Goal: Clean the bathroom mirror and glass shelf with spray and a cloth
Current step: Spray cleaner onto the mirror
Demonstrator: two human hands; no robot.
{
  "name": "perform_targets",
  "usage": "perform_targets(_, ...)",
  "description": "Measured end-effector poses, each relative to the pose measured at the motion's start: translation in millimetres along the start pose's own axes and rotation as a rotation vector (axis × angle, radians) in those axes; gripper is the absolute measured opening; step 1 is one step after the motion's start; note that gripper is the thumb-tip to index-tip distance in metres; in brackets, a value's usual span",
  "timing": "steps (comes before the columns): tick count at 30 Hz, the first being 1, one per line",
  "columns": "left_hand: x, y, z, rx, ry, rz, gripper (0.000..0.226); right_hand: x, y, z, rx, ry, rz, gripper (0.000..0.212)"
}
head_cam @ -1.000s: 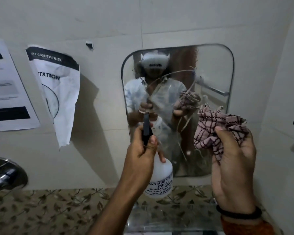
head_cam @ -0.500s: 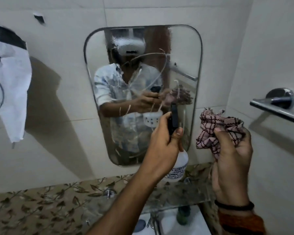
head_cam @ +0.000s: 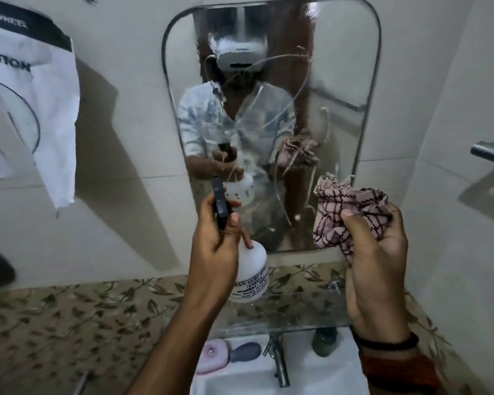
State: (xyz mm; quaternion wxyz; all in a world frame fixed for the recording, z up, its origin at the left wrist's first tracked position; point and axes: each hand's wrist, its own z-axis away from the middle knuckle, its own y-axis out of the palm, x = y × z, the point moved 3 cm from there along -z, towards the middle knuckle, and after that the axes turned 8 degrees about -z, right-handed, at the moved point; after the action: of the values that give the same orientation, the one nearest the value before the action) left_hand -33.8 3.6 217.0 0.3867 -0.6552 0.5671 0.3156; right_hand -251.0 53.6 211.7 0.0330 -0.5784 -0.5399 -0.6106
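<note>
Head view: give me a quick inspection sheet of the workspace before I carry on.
Surface: mirror streaked with drips and curved smears; glass shelf below it, bare where visible.
Job's things: spray bottle raised in front of the mirror; checked cloth bunched up.
Clutter: pink soap, dark item and green bottle on the sink edge by the tap.
Grippers: left hand grips the bottle's trigger; right hand clutches the cloth.
Cables: nothing seen.
Surroundings: tiled wall, paper notices at left, metal rail at right.
</note>
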Motion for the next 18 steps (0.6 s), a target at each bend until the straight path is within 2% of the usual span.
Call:
perform_targets(8, 41, 7, 33, 0.004, -0.109, -0.058, 0.036, -8, 3, 4, -0.017, 0.010, -0.002, 0.034)
perform_targets(11, 64, 18, 44, 0.036, -0.171, -0.053, 0.031, -7, -8, 3, -0.030, 0.009, 0.006, 0.034)
perform_targets(13, 74, 24, 52, 0.064, -0.214, -0.083, 0.035, -7, -18, 3, -0.041, -0.001, 0.022, 0.036)
perform_targets(18, 81, 50, 64, 0.138, -0.218, -0.108, 0.028, -6, -43, -3, -0.074, -0.015, 0.032, 0.039)
